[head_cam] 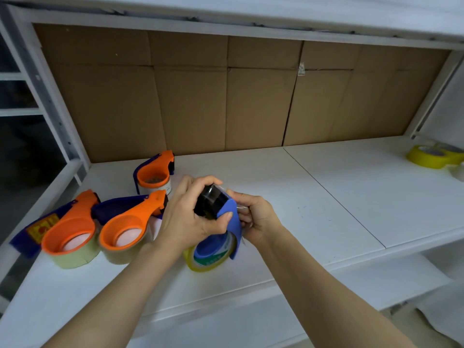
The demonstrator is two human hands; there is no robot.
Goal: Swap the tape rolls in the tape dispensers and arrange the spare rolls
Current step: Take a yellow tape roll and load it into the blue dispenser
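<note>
My left hand (pixel 190 219) grips the black cutter end of the blue plastic tape dispenser (pixel 234 222), loaded with a yellow-edged tape roll (pixel 192 262); my right hand (pixel 258 217) holds its right side.

A white shelf (pixel 326 197) sat beneath an upper shelf (pixel 301 11), with brown cardboard (pixel 226 96) lining the back. A white metal post (pixel 54 96) stood at the left with darkness beyond it. A lower shelf (pixel 376 280) showed below.
</note>
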